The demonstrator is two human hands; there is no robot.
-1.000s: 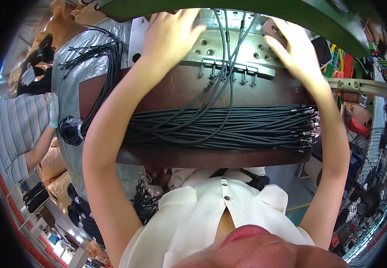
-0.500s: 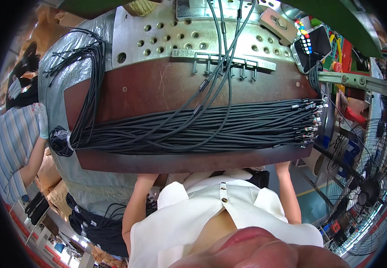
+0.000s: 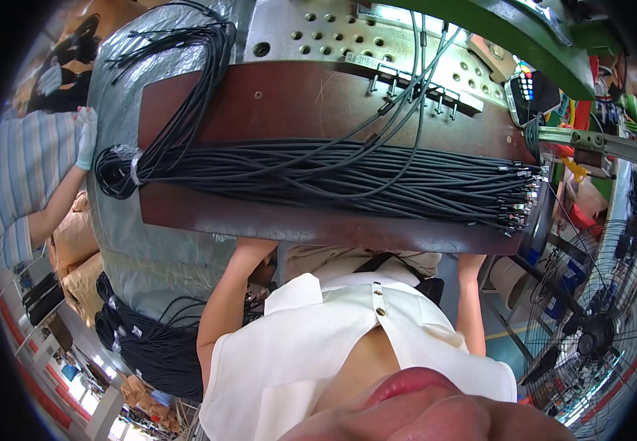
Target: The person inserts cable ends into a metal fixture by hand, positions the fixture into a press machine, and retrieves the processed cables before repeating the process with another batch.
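Head view: black cable bundle (image 3: 333,176) lies across the brown board (image 3: 260,95), long axis left to right — connector ends at right, looped end at left. Both forearms go under the board's near edge; left hand and right hand hidden, grip cannot be told. Cables are thin, black, many, tied at left. A few run up to the metal fixture (image 3: 407,77).

A small dark keypad device (image 3: 530,90) with coloured buttons is seen at upper right, beside the metal plate (image 3: 318,29); brown paper sacks (image 3: 76,257) are stacked at left.
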